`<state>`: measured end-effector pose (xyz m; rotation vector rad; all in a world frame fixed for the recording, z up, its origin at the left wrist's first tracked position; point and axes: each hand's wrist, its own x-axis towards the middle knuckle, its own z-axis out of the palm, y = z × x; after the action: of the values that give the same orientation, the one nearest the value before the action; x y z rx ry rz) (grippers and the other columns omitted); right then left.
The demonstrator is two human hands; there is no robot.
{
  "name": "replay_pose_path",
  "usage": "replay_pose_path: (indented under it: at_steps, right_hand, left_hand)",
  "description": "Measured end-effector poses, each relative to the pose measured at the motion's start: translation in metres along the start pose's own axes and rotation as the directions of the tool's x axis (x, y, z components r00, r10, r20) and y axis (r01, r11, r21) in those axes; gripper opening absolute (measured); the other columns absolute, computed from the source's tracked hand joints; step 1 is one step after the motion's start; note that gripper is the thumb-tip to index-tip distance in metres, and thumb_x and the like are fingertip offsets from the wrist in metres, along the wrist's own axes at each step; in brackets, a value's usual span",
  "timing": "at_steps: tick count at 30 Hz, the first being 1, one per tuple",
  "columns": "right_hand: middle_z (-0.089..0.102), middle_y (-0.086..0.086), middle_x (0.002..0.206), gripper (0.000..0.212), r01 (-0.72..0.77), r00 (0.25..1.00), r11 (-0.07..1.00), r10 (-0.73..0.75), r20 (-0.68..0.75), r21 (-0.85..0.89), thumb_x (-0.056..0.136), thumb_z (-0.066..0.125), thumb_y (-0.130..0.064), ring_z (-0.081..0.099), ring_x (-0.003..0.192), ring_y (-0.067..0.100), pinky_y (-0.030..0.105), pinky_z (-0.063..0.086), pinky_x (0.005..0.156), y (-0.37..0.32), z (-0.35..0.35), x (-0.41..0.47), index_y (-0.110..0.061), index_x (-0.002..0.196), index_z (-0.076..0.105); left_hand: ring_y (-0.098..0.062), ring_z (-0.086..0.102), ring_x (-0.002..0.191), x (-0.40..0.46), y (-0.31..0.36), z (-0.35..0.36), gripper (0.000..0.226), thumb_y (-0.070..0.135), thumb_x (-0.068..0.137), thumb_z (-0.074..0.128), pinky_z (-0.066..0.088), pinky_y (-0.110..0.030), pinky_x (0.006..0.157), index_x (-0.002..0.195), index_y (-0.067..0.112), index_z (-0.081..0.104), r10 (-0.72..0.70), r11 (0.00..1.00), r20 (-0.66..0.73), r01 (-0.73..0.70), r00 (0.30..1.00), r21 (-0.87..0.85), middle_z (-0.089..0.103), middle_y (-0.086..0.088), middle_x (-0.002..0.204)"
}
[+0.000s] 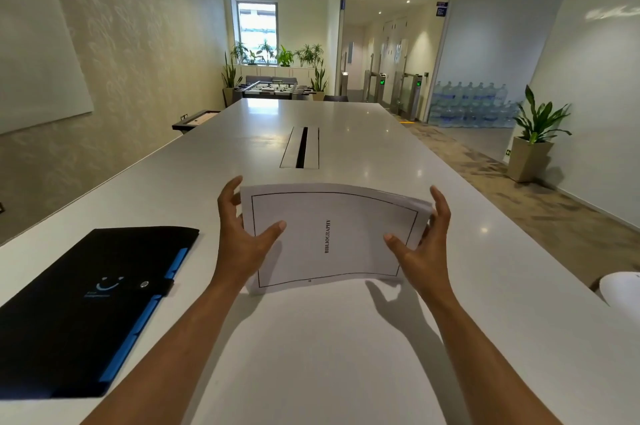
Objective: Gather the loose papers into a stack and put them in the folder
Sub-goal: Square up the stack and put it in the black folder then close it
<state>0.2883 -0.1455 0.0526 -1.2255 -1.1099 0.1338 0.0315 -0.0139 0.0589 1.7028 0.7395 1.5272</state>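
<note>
Papers (332, 234) are held as one stack between both hands, above the white surface (346, 355) and in front of the person. The left hand (242, 237) grips the left edge, with the thumb on the top sheet and the fingers behind. The right hand (420, 244) does the same on the right edge. The top sheet reads "BIBLIOGRAPHY" and the stack bows a little in the middle; the sheets at the far right corner are fanned and not yet even.

The folder (83, 303) lies flat on the surface to the left, well apart from the stack, and it looks closed with its strap snapped.

The risk I see — one hand must let go to open the folder, and then the bowed, uneven stack may slide apart or drop sheets. Uneven edges could also catch on the folder's pocket and crumple.
</note>
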Motion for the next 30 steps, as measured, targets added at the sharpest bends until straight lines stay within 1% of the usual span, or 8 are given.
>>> replay_pose_path:
  at_steps: [3, 8, 15, 19, 24, 27, 28, 30]
  right_hand:
    - [0.037, -0.013, 0.14, 0.092, 0.156, 0.987, 0.969, -0.161, -0.013, -0.194, 0.074, 0.076, 0.0, 0.041, 0.125, -0.001, 0.018, 0.036, 0.105, -0.006, 0.006, 0.007, -0.034, 0.144, 0.027]
    - [0.046, 0.004, 0.13, 0.07, 0.246, 0.963, 0.921, -0.268, -0.033, -0.301, 0.076, 0.07, 0.007, 0.041, 0.117, -0.009, 0.005, 0.033, 0.098, -0.012, 0.01, 0.012, -0.017, 0.137, 0.045]
    - [0.054, 0.009, 0.117, 0.048, 0.204, 0.968, 0.907, -0.243, -0.064, -0.37, 0.079, 0.067, 0.003, 0.044, 0.105, -0.001, 0.004, 0.034, 0.094, -0.014, 0.007, 0.019, -0.014, 0.122, 0.057]
    - [0.054, -0.006, 0.116, 0.047, 0.09, 0.988, 0.951, -0.122, -0.092, -0.296, 0.08, 0.065, 0.001, 0.05, 0.107, 0.006, 0.036, 0.046, 0.101, -0.014, 0.002, 0.024, -0.024, 0.118, 0.054]
    - [0.047, -0.009, 0.129, 0.058, -0.051, 0.996, 0.987, 0.04, -0.074, -0.152, 0.081, 0.062, 0.0, 0.049, 0.12, 0.019, 0.045, 0.047, 0.102, -0.011, 0.002, 0.027, -0.029, 0.129, 0.044]
    - [0.05, -0.001, 0.134, 0.062, -0.134, 0.988, 0.991, 0.133, -0.082, -0.006, 0.081, 0.061, 0.005, 0.05, 0.122, 0.021, 0.04, 0.048, 0.1, -0.002, 0.002, 0.024, -0.028, 0.13, 0.044]
    - [0.055, 0.003, 0.128, 0.059, -0.182, 0.979, 0.98, 0.188, -0.084, 0.075, 0.081, 0.059, 0.007, 0.056, 0.116, 0.022, 0.038, 0.052, 0.094, 0.001, 0.003, 0.022, -0.027, 0.127, 0.045]
    - [0.063, 0.001, 0.112, 0.048, -0.248, 0.963, 0.959, 0.26, -0.076, 0.14, 0.083, 0.057, 0.009, 0.063, 0.104, 0.017, 0.033, 0.056, 0.084, 0.008, 0.005, 0.016, -0.022, 0.119, 0.051]
  left_hand:
    - [-0.011, 0.045, 0.124, 0.005, 0.007, 0.004, 0.096, 0.007, 0.073, 0.082, 0.039, -0.012, 0.1, 0.14, 0.048, 0.027, 0.172, 0.972, 0.006, -0.171, 0.985, 0.162, 0.039, 0.002, 0.135]
    - [0.0, 0.04, 0.11, 0.007, 0.012, 0.007, 0.057, 0.011, 0.079, 0.078, 0.031, 0.004, 0.089, 0.13, 0.024, 0.055, 0.252, 0.894, 0.032, -0.246, 0.967, 0.375, 0.042, -0.005, 0.129]
    - [-0.005, 0.044, 0.109, 0.009, 0.017, 0.008, 0.045, 0.006, 0.081, 0.074, 0.031, 0.002, 0.09, 0.123, 0.013, 0.059, 0.268, 0.889, -0.009, -0.244, 0.963, 0.389, 0.047, -0.006, 0.122]
    - [-0.011, 0.048, 0.111, 0.007, 0.015, 0.008, 0.045, 0.005, 0.085, 0.07, 0.033, 0.0, 0.093, 0.127, 0.01, 0.054, 0.248, 0.906, 0.003, -0.233, 0.969, 0.353, 0.051, -0.01, 0.124]
    - [-0.016, 0.042, 0.131, 0.001, 0.011, 0.009, 0.06, -0.002, 0.09, 0.06, 0.038, -0.043, 0.111, 0.141, 0.019, 0.035, 0.151, 0.964, -0.016, -0.144, 0.988, 0.224, 0.04, 0.004, 0.14]
    - [-0.032, 0.038, 0.138, -0.001, 0.005, 0.01, 0.07, -0.004, 0.091, 0.054, 0.038, -0.057, 0.108, 0.147, 0.025, 0.022, 0.057, 0.989, -0.033, -0.052, 0.998, 0.138, 0.033, -0.01, 0.152]
    - [-0.033, 0.038, 0.138, -0.004, 0.003, 0.011, 0.073, -0.006, 0.091, 0.053, 0.038, -0.055, 0.109, 0.147, 0.028, 0.019, 0.029, 0.994, -0.04, -0.025, 0.999, 0.103, 0.032, -0.014, 0.152]
    - [-0.027, 0.045, 0.131, -0.01, -0.004, 0.013, 0.075, -0.007, 0.09, 0.053, 0.046, -0.035, 0.104, 0.146, 0.031, 0.019, -0.011, 0.998, -0.05, 0.014, 0.999, 0.059, 0.038, -0.011, 0.148]
